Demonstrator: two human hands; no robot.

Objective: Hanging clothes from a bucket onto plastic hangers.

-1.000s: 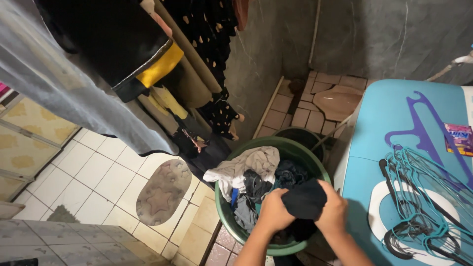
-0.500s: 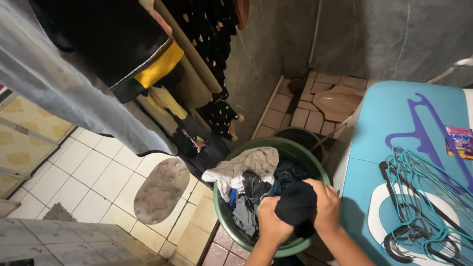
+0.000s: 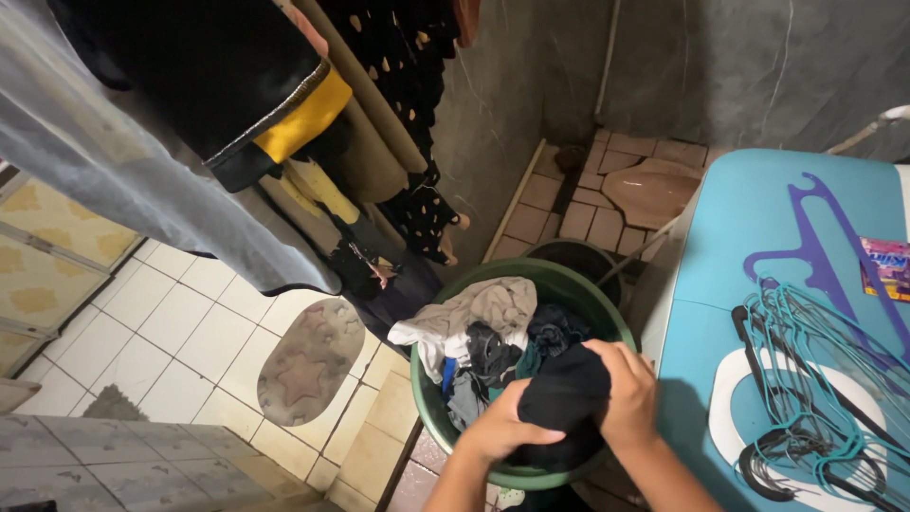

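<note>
1. Low in the middle of the frame, both hands are bunched on a black garment (image 3: 566,398) over the green plastic tub (image 3: 578,292).
2. The left hand (image 3: 498,429) comes in from the bottom edge, fingers curled tight into the lower left of the cloth.
3. The right hand (image 3: 627,393) clamps the cloth's right edge, knuckles up, fingers folded over the fabric.
4. The garment sits at the near rim of the tub, touching the other laundry heaped inside: a pale grey-white piece (image 3: 469,316) draped over the left rim, and darker clothes (image 3: 555,332) behind it.
5. A smaller dark bucket (image 3: 578,256) stands just behind the tub, toward the wall.
6. On the right of the frame, a blue machine top (image 3: 758,228) carries a purple hanger (image 3: 810,246), a tangle of teal hangers (image 3: 820,379) and a small sachet (image 3: 886,267).
7. Hung clothes (image 3: 218,104) fill the upper left; an oval star-patterned mat (image 3: 313,360) lies on the white floor tiles at lower left.
</note>
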